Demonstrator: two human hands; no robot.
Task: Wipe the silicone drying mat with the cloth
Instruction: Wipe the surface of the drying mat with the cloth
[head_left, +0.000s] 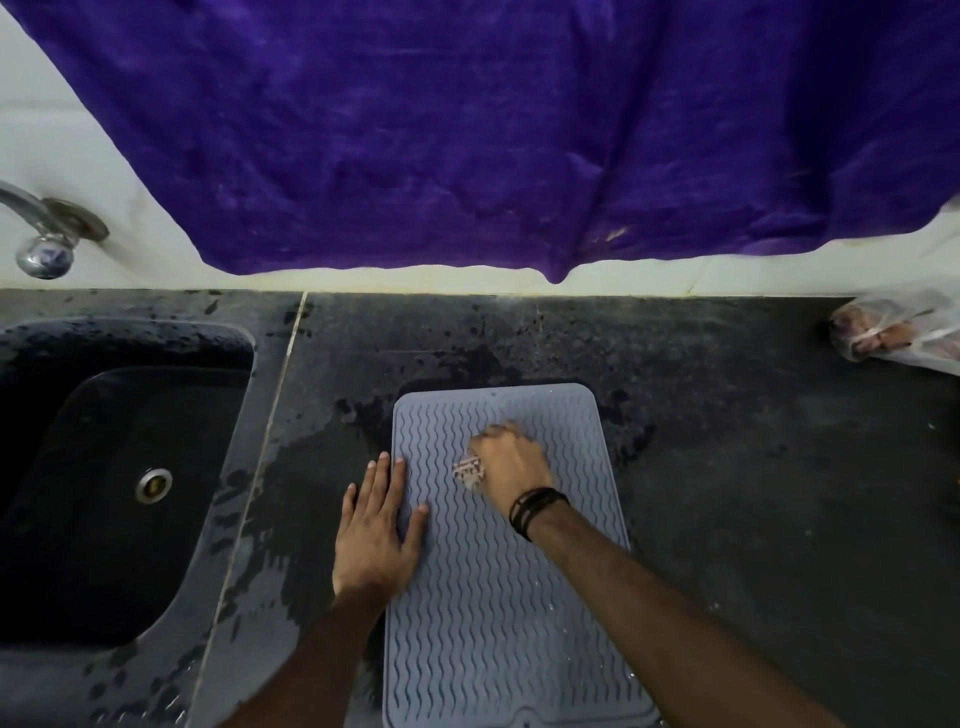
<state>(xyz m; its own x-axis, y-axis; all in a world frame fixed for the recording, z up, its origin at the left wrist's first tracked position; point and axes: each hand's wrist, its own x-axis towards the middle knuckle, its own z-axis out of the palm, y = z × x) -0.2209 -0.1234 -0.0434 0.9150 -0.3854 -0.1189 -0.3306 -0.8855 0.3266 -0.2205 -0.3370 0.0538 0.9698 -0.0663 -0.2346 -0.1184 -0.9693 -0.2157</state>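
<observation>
A small pale checked cloth (469, 472) is gripped by the right hand (511, 464) on the grey wavy-ribbed silicone drying mat (493, 597); at nine o'clock, its edge is pressed by the flat, open-fingered left hand (375, 525).

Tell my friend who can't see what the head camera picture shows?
A right hand rubs a small cloth over a grey wavy mat on a dark wet counter. The left hand presses flat on the mat's edge, beside a sink.
</observation>
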